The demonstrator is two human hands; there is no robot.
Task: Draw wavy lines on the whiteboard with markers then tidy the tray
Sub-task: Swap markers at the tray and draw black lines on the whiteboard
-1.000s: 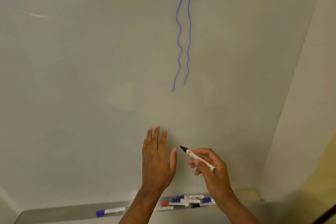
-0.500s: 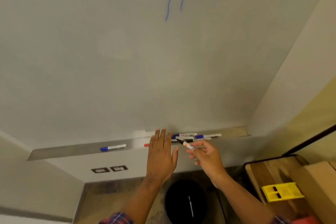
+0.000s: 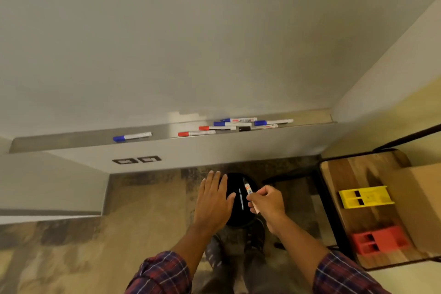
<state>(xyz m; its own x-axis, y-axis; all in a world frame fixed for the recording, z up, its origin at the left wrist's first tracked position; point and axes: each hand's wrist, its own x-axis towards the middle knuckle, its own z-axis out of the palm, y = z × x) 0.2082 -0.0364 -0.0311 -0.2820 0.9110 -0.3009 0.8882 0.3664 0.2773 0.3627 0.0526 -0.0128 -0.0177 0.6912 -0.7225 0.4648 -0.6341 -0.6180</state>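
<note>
Whiteboard [image 3: 214,43]: smooth, off-white, faint sheen; fills the view above the tray.

Tray [image 3: 71,143]: long, shallow ledge of brushed metal along the board's lower edge. Contents:
- one blue-capped marker [image 3: 132,136], lying alone in the tray's left half;
- a loose cluster of markers [image 3: 232,124] in the tray's right half. They have slim white barrels and blue or red caps, lie lengthwise, and several touch. Exact count unclear.

Left hand [image 3: 213,198]: below the tray, flat, fingers straight and close together, holding nothing.

Right hand [image 3: 267,203]: below the tray, just beside the left hand, fingers curled round the black-tipped marker [image 3: 248,188]. It has a white barrel with an orange band, and its bare tip points up toward the tray, well apart from it.

Below the tray, behind both hands: a round, glossy black container [image 3: 238,218]; contents not visible.

Lower right of the tray: a wooden tabletop [image 3: 346,174] on a dark frame, carrying a yellow slotted block [image 3: 366,197], a red slotted block [image 3: 379,241] and a cardboard box [image 3: 424,198].
</note>
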